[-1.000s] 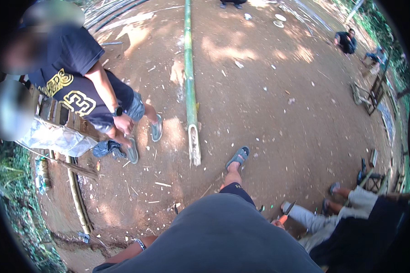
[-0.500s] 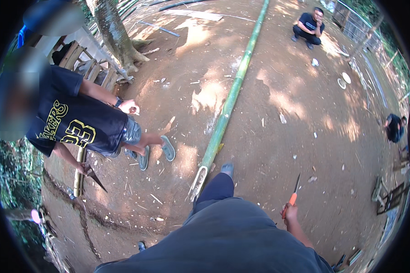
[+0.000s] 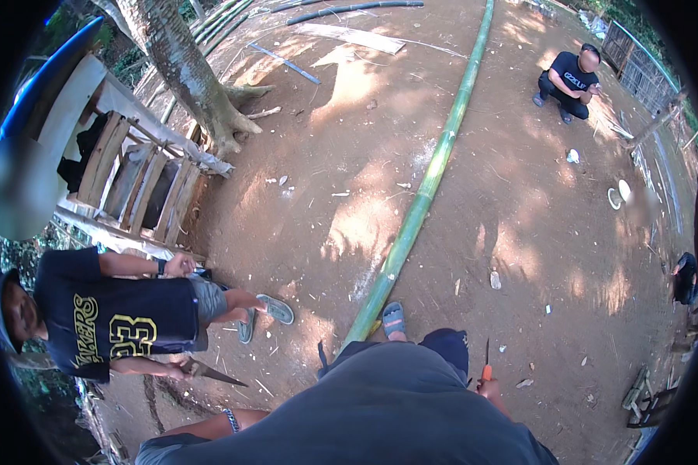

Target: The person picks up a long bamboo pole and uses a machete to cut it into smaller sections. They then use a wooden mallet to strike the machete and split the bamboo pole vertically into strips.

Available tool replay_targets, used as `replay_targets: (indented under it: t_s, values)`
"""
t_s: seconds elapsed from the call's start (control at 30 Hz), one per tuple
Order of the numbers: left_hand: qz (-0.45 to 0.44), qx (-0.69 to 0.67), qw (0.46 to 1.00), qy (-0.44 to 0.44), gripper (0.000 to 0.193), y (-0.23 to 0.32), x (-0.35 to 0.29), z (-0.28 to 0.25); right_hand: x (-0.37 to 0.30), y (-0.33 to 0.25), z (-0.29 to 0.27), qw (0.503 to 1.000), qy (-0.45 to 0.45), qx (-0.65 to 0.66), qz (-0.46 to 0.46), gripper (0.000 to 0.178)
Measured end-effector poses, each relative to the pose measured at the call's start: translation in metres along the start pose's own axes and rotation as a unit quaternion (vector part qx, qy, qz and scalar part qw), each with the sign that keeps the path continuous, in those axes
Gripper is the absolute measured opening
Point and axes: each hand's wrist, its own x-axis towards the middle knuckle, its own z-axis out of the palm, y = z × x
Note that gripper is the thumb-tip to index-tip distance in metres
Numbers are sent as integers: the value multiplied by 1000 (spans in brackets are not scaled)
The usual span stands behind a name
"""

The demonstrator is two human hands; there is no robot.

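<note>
In my right hand [image 3: 488, 389] is an orange-handled knife [image 3: 486, 364], its narrow dark blade pointing away from me, beside my right thigh. At the lower left my left forearm wears a patterned wristband; only the edge of my left hand [image 3: 251, 418] shows, with its fingers hidden behind my grey shirt. A long green bamboo pole [image 3: 419, 209] lies on the ground, running from my left leg toward the far end. My torso covers its near end. My sandalled foot [image 3: 394, 319] stands just right of the pole.
At left a co-worker [image 3: 124, 314] stands holding a long tapered blade [image 3: 219, 375]. Behind stand a wooden slatted structure [image 3: 136, 182] and a tree [image 3: 182, 70]. Another person [image 3: 570, 85] squats at the far right. More poles [image 3: 357, 12] and a pale board [image 3: 349, 36] lie far off.
My view has shifted forward, and my body now hides the pole's cut near end. My right hand with the knife is closer to my body. My left forearm has come into view.
</note>
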Motion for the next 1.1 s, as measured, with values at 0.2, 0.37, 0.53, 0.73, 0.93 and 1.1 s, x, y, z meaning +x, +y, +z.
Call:
replay_targets:
  t_s: [0.2, 0.37, 0.53, 0.73, 0.93, 1.1]
  values:
    - [9, -59, 998, 21, 45, 121, -9, -117, 52, -169, 22, 993, -74, -90, -17, 16]
    - [41, -106, 992, 56, 41, 230, 19, -209, 138, -350, 17, 976, -117, -178, -55, 19]
    - [73, -167, 980, 83, 38, 346, 37, -303, 219, -568, -18, 943, -135, -293, -84, 22]
    - [216, -297, 890, 272, 36, 492, 1, -444, 228, -898, -11, 916, -64, -348, -188, 31]
    - [252, -257, 868, 344, 42, 607, -6, -587, 194, -1124, 90, 933, -63, -174, -309, 30]
    - [293, -284, 839, 360, 51, 606, 19, -759, 231, -1212, 175, 840, 42, -291, -457, 36]
